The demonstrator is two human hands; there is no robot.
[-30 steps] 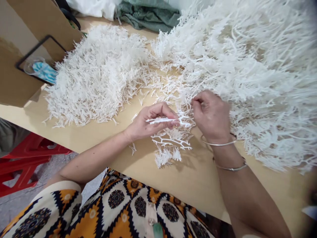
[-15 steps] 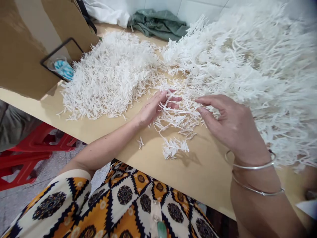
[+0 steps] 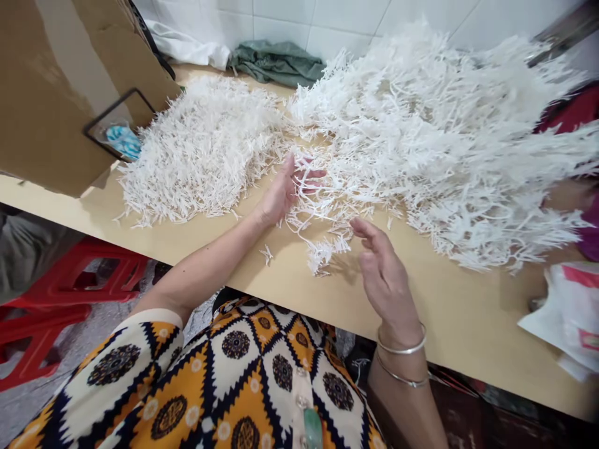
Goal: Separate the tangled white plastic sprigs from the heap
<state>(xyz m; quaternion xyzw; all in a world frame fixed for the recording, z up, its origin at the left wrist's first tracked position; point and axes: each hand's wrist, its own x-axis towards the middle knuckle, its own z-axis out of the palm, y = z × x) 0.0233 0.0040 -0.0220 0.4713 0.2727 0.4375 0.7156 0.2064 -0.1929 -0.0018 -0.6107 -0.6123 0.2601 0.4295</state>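
My left hand [image 3: 279,194] reaches to the inner edge of a small cluster of white branching plastic strands [image 3: 322,202]. Its thumb points up and its fingers stretch apart, with several thin strands crossing in front of them. No firm grip on a strand shows. My right hand [image 3: 384,268], with two silver bangles at the wrist, hovers above the table right of the cluster. The fingers of that hand extend forward and nothing is in it. A clump of white bits [image 3: 325,252] hangs together at the cluster's near end, between my hands.
On the left lies a dense heap of short white pieces [image 3: 201,149]; a taller tangle of long strands [image 3: 430,131] covers the right. A cardboard box [image 3: 60,93] stands far left. Green cloth [image 3: 278,62] lies by the wall. A plastic packet [image 3: 578,312] rests at right; red stools [image 3: 84,280] stand below.
My right hand has drawn back from the strands, down and toward me. My left hand stays among them. The view has shifted, showing more of the right side.
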